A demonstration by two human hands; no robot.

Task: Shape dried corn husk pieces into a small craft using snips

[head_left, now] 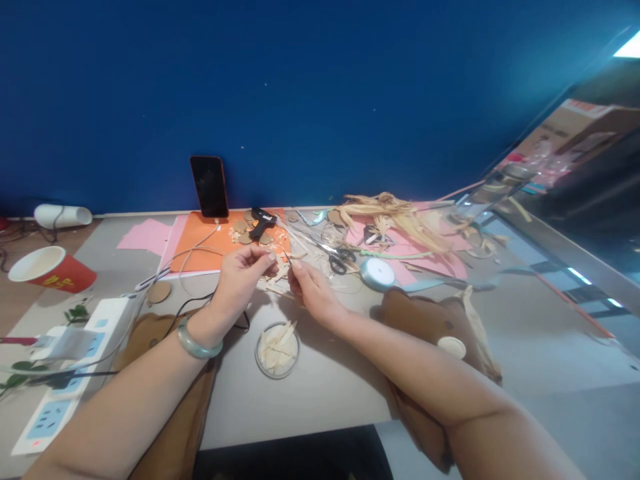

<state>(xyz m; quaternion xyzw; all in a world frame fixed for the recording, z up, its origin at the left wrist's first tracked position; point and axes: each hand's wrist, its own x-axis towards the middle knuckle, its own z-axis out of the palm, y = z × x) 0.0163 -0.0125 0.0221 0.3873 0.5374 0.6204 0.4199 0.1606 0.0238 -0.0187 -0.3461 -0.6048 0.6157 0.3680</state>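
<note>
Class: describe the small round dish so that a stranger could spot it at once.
Below the blue wall is a grey table, with the left hand and right hand close together above it. Just nearer the viewer, between the forearms, sits the round dish. Unlike the round ribbon spool farther off, it holds loose pale strips.

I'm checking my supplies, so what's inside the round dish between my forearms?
The round dish holds overlapping pale strips, some reaching its rim. Whatever lies beneath them is covered from view.
</note>
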